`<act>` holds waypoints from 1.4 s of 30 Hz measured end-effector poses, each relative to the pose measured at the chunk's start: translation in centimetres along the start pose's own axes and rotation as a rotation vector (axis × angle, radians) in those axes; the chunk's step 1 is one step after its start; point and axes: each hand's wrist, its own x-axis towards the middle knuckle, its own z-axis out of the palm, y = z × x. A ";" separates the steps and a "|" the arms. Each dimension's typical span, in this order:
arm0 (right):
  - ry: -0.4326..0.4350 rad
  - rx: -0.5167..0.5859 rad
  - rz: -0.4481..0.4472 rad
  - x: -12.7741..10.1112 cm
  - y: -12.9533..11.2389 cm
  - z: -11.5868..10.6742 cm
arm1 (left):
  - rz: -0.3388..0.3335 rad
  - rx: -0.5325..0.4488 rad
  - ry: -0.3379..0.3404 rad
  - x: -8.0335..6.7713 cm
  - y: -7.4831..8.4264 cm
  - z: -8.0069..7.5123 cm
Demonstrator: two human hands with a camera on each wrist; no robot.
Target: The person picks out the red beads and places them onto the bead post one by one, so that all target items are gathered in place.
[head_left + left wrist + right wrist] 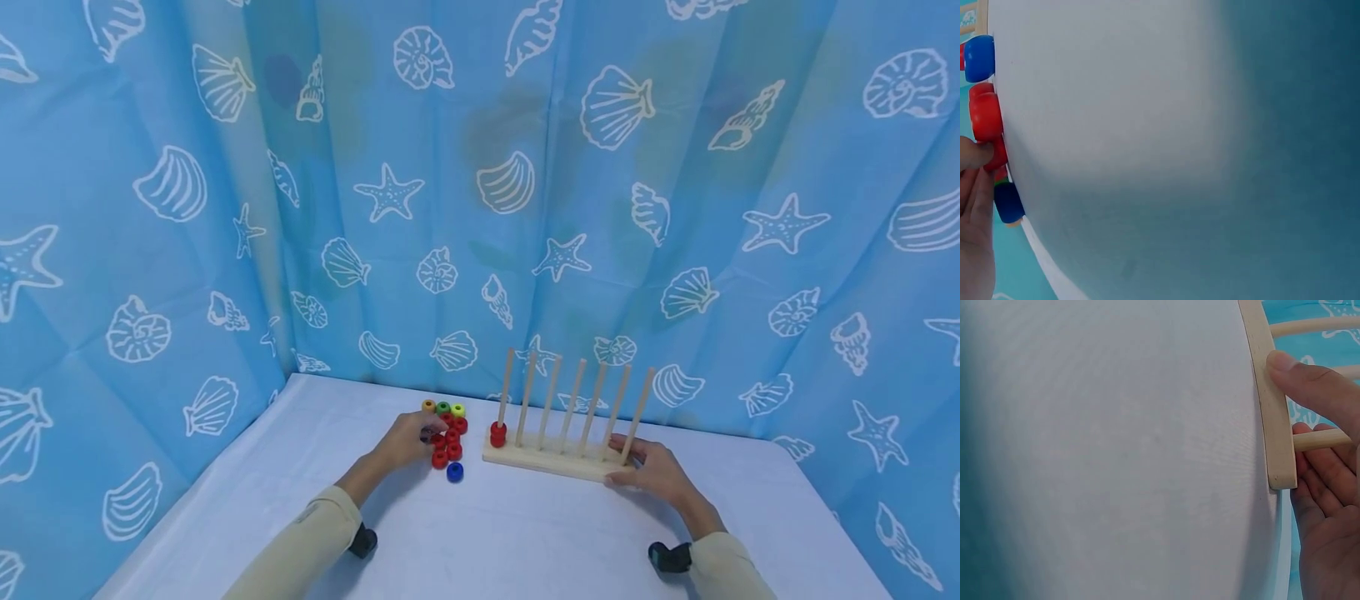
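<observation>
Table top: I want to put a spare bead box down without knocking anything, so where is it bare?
The near strip of table between the two forearms is bare, as are the right side beyond the peg rack and the left rear corner. It is crowded where the left hand meets the loose beads beside the rack.

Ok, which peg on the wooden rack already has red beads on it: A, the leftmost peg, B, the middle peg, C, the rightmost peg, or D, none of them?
A: in the head view the two stacked red beads sit at the foot of the leftmost peg of the wooden rack, and the other pegs stand bare.
</observation>
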 end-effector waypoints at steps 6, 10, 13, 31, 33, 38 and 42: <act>-0.006 0.000 0.027 0.2 0.0 0.1 | -0.042 0.011 -0.033 0.0 0.1 0.2; -0.004 0.008 0.020 0.2 -0.1 0.0 | -0.054 -0.003 -0.022 0.1 0.0 0.2; 0.002 0.014 0.016 0.1 -0.2 0.0 | -0.044 -0.019 -0.017 0.2 -0.2 0.1; 0.012 0.017 0.031 0.0 -0.3 0.2 | -0.019 -0.011 0.049 -0.1 0.3 -0.8; 0.013 0.018 0.032 -0.1 -0.4 0.1 | -0.008 -0.021 0.068 0.1 0.5 -1.1; 0.014 0.012 0.031 0.0 -0.5 0.1 | 0.011 -0.053 0.125 0.6 1.2 -1.9; 0.009 0.017 0.041 0.0 -0.7 0.0 | 0.034 -0.055 0.141 0.9 1.7 -2.3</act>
